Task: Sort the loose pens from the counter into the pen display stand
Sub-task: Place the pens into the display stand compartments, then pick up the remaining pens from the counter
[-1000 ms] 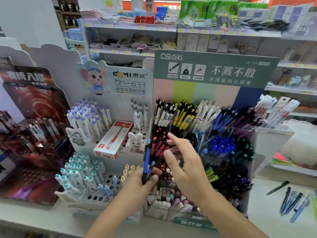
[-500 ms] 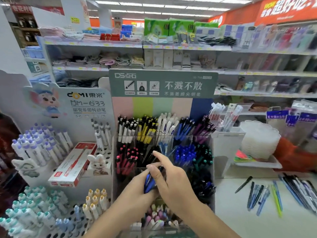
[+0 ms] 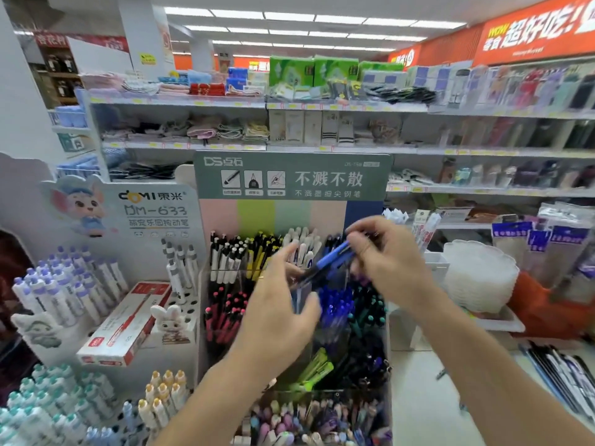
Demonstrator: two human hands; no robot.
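Note:
The pen display stand (image 3: 291,175) has a green header card and clear tiers packed with pens sorted by colour. In front of its upper tiers my right hand (image 3: 391,263) pinches the top end of a blue pen (image 3: 333,257), which slants down to the left. My left hand (image 3: 273,313) is just below it, fingers at the pen's dark tip, and it also grips another blue pen (image 3: 300,297) between thumb and fingers. Blue pens (image 3: 336,305) fill the tier directly behind. Several loose pens (image 3: 561,378) lie on the white counter (image 3: 415,410) at the far right.
A white cartoon-mouse stand (image 3: 151,201) with capped pens and a red-and-white box (image 3: 124,325) stands to the left. A stack of white trays (image 3: 479,278) sits right of the stand. Store shelves (image 3: 225,104) rise behind.
Both hands have risen from the stand's lower tiers to its upper ones. My right hand has taken hold of one blue pen from my left hand. The view has tilted upward.

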